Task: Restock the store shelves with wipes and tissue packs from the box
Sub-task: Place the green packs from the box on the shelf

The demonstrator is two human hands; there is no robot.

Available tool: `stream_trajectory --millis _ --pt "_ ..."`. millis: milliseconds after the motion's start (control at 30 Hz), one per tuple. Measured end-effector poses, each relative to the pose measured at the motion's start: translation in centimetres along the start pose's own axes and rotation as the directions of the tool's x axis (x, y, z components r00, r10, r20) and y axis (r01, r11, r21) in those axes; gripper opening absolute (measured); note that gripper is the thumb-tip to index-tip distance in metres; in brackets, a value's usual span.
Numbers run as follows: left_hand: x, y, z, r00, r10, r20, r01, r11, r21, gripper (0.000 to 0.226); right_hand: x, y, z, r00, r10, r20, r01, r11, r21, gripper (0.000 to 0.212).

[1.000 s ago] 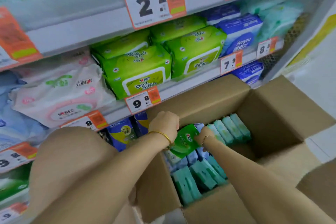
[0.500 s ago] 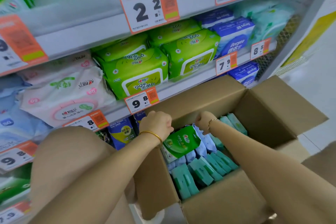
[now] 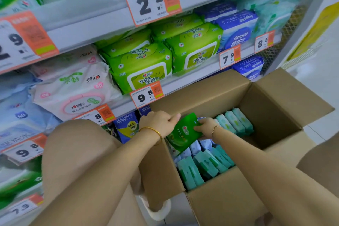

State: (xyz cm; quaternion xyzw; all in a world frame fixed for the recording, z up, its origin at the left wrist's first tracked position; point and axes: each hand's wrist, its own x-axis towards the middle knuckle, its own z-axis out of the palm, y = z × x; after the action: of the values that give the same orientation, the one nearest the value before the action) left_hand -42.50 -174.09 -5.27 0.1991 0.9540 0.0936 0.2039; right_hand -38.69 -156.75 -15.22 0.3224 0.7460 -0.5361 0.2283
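"Left hand [image 3: 159,124] first: what was recorded?"

"It was curled over the left rim of the open cardboard box [image 3: 266,115]. Thumb and fingers pinched the top left edge of a dark green wipes pack [image 3: 181,135]. A gold bangle [image 3: 156,132] sat on that wrist."

"And the pack itself?"

"It was held tilted above the contents at the left end of the box, between both hands. On its right edge the right hand [image 3: 205,127] had a grip, fingers curled round it. A thin bracelet [image 3: 215,129] was on that wrist."

"Contents of the box, left to right?"

"Along the near side, teal packs [image 3: 198,169] stood on edge in a row. Just behind them, partly under the green pack, lay pale blue packs [image 3: 199,147]. Further right, mint packs [image 3: 235,122] stood in a row by the far wall. Cardboard floor showed at the right end, and the flaps were folded outward."

"Shelving behind?"

"The box stood just in front of the shelves [image 3: 102,29]. On the tier above it, left to right, were a pink-and-white pack [image 3: 73,93], lime green packs [image 3: 145,71] stacked two high, and blue packs [image 3: 236,31]. Price tags [image 3: 146,95] were fixed along the shelf edges, and the one just above the left hand read 9.8."
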Motion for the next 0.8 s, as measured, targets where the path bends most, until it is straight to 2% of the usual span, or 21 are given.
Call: stream_trajectory --millis 100,200,300,367,433,467,533,600,633,733,800 --pt "0.6 -0.2 -0.2 0.993 -0.004 0.117 0.031 0.973 -0.228 0.072 -3.3 -4.1 -2.6 0.974 -0.144 0.174 0.158 0.985 -0.07 0.031" --pt "0.0 -0.3 -1.2 0.98 0.1 0.17 -0.008 0.882 -0.471 0.094 -7.5 -8.7 -5.4 0.912 -0.289 0.29 0.33 0.938 -0.103 0.013" --pt "-1.5 0.3 -4.1 0.972 0.214 0.093 -0.098 0.74 -0.666 0.054 -11.5 -13.1 -7.3 0.855 -0.44 0.275 0.479 0.873 -0.093 0.008" --pt "-2.8 0.5 -7.0 0.978 0.207 -0.027 -0.153 0.62 -0.769 0.047 -14.0 -15.8 -7.9 0.808 -0.561 0.181 0.583 0.804 -0.112 0.011" --pt "-4.2 0.2 -10.1 0.973 0.191 -0.132 -0.216 0.534 -0.817 0.049 -16.8 -18.3 -7.9 0.746 -0.66 0.082 0.664 0.747 -0.029 0.02" --pt "-4.9 -0.1 -11.7 0.966 0.184 -0.184 -0.254 0.505 -0.825 0.046 -18.1 -19.3 -7.7 0.721 -0.686 0.099 0.684 0.727 0.06 0.025" --pt "-6.6 -0.8 -15.1 0.945 0.152 -0.29 -0.327 0.459 -0.826 0.03 -20.6 -21.1 -6.9 0.671 -0.694 0.259 0.678 0.717 0.163 0.032" --pt "-8.3 -1.6 -18.3 0.916 0.085 -0.392 -0.388 0.43 -0.815 0.028 -22.5 -22.8 -5.7 0.622 -0.674 0.4 0.706 0.703 0.086 0.038" --pt "-9.0 -2.2 -19.7 0.898 0.041 -0.437 -0.412 0.424 -0.806 0.032 -23.2 -23.9 -4.9 0.597 -0.681 0.424 0.732 0.678 0.059 0.039" --pt "-10.3 -4.5 -23.9 0.838 -0.096 -0.537 -0.461 0.403 -0.791 0.031 -23.9 -28.2 -2.4 0.572 -0.747 0.338 0.773 0.629 0.081 0.029" --pt "-11.1 -6.3 -26.7 0.795 -0.199 -0.573 -0.453 0.434 -0.779 0.031 -24.2 -31.7 -0.6 0.577 -0.77 0.273 0.776 0.621 0.11 0.031"
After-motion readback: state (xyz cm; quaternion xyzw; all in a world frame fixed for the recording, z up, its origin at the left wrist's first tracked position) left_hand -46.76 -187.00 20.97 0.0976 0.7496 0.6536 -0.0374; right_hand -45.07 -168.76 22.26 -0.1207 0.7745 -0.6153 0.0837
